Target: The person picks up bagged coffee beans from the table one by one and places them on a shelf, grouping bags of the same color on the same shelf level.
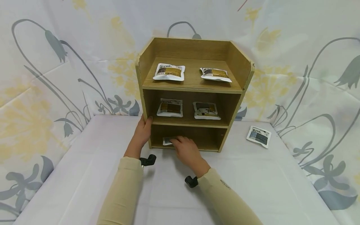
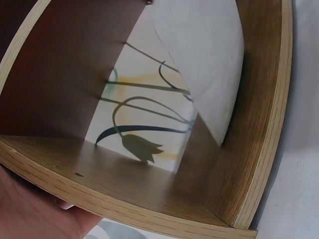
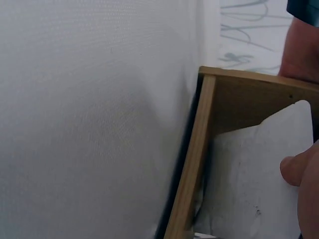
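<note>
A small wooden shelf (image 1: 180, 87) with three levels stands against the patterned backdrop. My left hand (image 1: 142, 132) grips its left side panel, the thumb near the front edge. In the bottom compartment, towards the left, my right hand (image 1: 187, 152) pinches a flat sealed packet (image 1: 167, 141). Its plain white face shows in the left wrist view as a tilted packet (image 2: 214, 55). In the right wrist view a digit of the right hand (image 3: 306, 184) lies against the packet (image 3: 249, 174). The rest of that grip is hidden.
Two packets with yellow-brown labels, left (image 1: 169, 72) and right (image 1: 215, 74), lie on the top level. Middle-level packets lie at left (image 1: 170, 107) and right (image 1: 206, 111). A blue-grey labelled packet (image 1: 259, 136) lies on the white-covered table (image 1: 281, 187), right of the shelf.
</note>
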Tool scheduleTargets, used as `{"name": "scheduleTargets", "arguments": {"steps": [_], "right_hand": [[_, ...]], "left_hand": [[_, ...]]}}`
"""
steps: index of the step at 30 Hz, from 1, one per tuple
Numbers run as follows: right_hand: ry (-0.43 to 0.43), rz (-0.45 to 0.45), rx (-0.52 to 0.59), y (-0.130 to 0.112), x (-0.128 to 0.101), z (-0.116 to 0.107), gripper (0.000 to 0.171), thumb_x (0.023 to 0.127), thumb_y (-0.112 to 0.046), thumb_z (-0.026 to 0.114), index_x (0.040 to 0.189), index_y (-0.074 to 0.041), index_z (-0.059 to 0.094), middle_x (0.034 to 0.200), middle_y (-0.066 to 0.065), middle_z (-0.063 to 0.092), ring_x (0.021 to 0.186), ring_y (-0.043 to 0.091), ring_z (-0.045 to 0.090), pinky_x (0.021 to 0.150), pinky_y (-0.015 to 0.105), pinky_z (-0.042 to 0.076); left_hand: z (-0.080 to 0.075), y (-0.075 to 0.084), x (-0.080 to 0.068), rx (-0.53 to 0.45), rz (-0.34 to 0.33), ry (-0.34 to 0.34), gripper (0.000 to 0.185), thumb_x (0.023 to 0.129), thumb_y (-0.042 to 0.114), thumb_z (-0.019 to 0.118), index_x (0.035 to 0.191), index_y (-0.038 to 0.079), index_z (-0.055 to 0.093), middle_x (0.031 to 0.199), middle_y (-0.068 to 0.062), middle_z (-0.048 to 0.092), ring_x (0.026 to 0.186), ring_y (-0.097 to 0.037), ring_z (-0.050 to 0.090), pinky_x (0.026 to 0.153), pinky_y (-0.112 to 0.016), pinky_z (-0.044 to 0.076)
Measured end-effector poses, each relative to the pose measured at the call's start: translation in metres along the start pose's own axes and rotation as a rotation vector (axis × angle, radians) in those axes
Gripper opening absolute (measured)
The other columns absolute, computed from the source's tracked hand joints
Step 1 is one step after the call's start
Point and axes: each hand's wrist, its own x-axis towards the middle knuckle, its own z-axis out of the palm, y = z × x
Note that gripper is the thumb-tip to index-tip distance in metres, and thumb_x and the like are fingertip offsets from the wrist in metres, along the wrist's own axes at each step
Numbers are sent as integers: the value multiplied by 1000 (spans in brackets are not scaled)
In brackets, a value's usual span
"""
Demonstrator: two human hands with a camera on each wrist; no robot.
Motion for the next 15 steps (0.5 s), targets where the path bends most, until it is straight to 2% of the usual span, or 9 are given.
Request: {"name": "scheduleTargets", "arguments": {"steps": [8,15], "right_hand": [[-190,53,-17,-1,9,8,36,98,-15,56,134,-17,57,130,7,59,119,29,58,91,46,52],[-236,83,20,-3,16,16,37,100,-16,52,137,-16,54,138,10,54,124,34,54,94,51,50]], "left_hand": [[2,-1,2,5,-11,14,63,102,50,25,157,20,12,157,-16,27,143,-36,30,116,-55,26],[1,0,1,11,-16,19,63,103,49,26,157,20,12,157,-17,27,142,-37,31,115,-56,28]]}}
